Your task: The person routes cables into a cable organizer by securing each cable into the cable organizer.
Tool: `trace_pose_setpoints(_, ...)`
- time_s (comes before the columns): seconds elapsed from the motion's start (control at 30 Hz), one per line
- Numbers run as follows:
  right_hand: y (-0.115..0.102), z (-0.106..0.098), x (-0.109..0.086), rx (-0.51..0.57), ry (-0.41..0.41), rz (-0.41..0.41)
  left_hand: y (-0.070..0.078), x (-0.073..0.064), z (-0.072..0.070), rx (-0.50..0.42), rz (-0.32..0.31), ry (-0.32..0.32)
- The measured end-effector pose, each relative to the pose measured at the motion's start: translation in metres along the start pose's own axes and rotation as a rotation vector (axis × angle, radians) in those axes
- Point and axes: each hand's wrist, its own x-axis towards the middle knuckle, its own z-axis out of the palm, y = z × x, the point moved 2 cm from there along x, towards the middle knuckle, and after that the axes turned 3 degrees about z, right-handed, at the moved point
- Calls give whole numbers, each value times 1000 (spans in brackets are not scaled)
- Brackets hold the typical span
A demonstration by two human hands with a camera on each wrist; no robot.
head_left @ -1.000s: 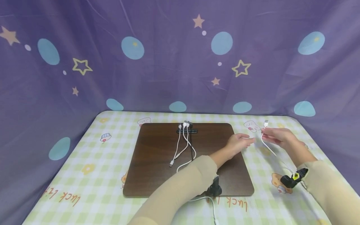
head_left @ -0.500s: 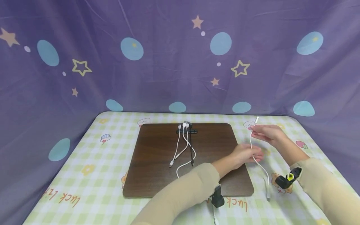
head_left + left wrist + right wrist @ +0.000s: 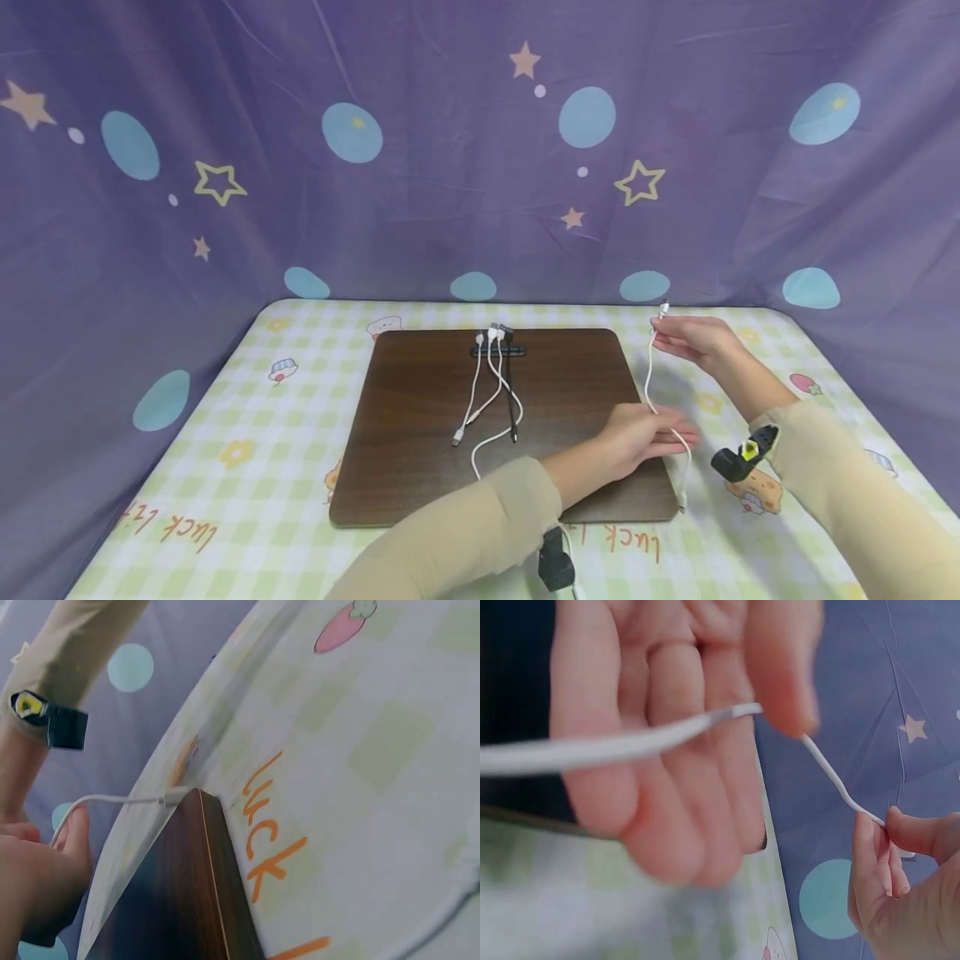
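My right hand (image 3: 693, 340) pinches a white USB cable (image 3: 648, 367) close to its upper plug (image 3: 663, 309), above the right side of the table. From there the cable drops to my left hand (image 3: 637, 437), held lower beside the dark board's right edge. In the right wrist view the left hand (image 3: 660, 750) has its thumb over the cable, its other fingers stretched out. The cable's lower end (image 3: 682, 500) hangs by the board's front right corner; the left wrist view shows this white plug (image 3: 176, 796) against that corner.
On the dark brown board (image 3: 420, 400), a black cable holder (image 3: 519, 352) bears several white cables and a black cable (image 3: 511, 392). Another white cable (image 3: 576, 590) lies at the front. The checked tablecloth (image 3: 255, 483) reaches a purple curtain (image 3: 450, 208).
My right hand has moved left and slightly away from me with the plug. The left hand has come lower, onto the white cable, and the cable's loose end has swung left.
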Motion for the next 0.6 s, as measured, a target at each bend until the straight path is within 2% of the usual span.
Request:
trace_pose_setpoints(0.17, -1, 10, 10, 36, -13, -2, 4, -10, -9, -56, 37, 100)
trace_pose_setpoints(0.27, 0, 17, 18, 36, -27, 10, 7, -15, -16, -53, 63, 131)
trace_pose_setpoints(0.47, 4, 35, 35, 1, -35, 67, 13, -25, -38, -17, 90, 146)
trace_pose_setpoints(0.6, 8, 48, 45, 16, -76, 91, 19, -30, -54, 23, 98, 137)
